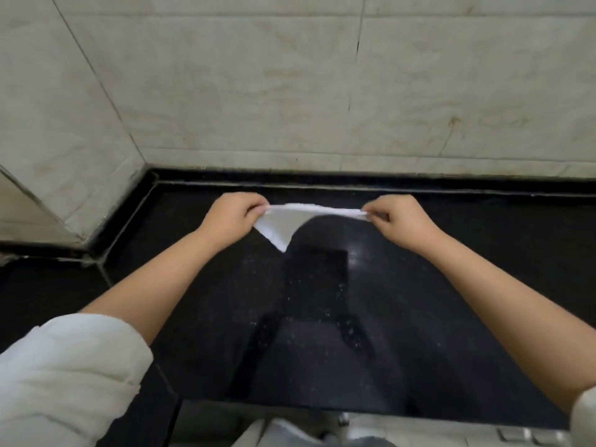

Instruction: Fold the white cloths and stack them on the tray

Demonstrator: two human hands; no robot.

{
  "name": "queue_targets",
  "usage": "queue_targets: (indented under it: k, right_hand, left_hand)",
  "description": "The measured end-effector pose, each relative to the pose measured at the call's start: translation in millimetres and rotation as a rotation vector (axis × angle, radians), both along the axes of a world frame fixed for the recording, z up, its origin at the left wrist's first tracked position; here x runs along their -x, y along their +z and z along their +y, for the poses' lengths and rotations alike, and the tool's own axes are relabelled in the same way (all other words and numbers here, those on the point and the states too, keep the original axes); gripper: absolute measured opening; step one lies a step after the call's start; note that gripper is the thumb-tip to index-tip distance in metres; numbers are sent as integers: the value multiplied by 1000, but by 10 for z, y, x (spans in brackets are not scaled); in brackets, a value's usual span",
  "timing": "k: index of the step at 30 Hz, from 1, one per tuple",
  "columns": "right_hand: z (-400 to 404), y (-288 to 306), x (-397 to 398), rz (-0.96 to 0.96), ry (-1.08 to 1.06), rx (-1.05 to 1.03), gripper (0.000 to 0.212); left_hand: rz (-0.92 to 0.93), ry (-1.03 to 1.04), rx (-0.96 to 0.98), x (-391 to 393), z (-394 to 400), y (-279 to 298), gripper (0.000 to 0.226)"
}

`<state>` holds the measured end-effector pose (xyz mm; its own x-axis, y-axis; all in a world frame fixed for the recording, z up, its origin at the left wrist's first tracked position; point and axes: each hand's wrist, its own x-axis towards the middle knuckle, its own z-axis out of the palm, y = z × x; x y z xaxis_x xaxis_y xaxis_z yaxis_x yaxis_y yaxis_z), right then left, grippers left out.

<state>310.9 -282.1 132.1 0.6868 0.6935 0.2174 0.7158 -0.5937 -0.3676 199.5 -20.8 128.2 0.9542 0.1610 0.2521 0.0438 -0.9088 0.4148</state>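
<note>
A white cloth (283,224) is stretched taut between both hands, above the far part of a black polished counter (322,317). My left hand (233,216) pinches its left corner. My right hand (398,219) pinches its right corner. The top edge runs straight from hand to hand, and a triangular flap hangs down toward the left, its tip just above the counter. No tray is in view.
A pale tiled wall (290,91) rises right behind the counter and turns a corner at the left. A raised black ledge (96,246) borders the counter at left. White objects (290,433) lie below the counter's near edge. White rolled sleeves cover both upper arms.
</note>
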Motion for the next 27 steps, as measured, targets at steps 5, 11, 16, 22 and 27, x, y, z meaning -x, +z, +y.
queue_targets:
  k: [5,11,16,22,27]
  right_hand:
    - [-329,-796,324,347,128,274,16]
    - [-464,-1259,580,770,153,569,19]
    - [-303,-1296,366,697,21,482,28]
    - [24,-1481,146,479,-178,365,26]
    - [127,-1689,28,419,-295,361,26]
  left_hand:
    - [530,-170,11,427,-76,-743,16]
    - [1080,-377,99,613,-308,-1114,25]
    - [942,-207,92,388,-176,-1244,28]
    - [703,55,-3,154,-7,-1510,21]
    - [597,108,25,60,33,-1699,22]
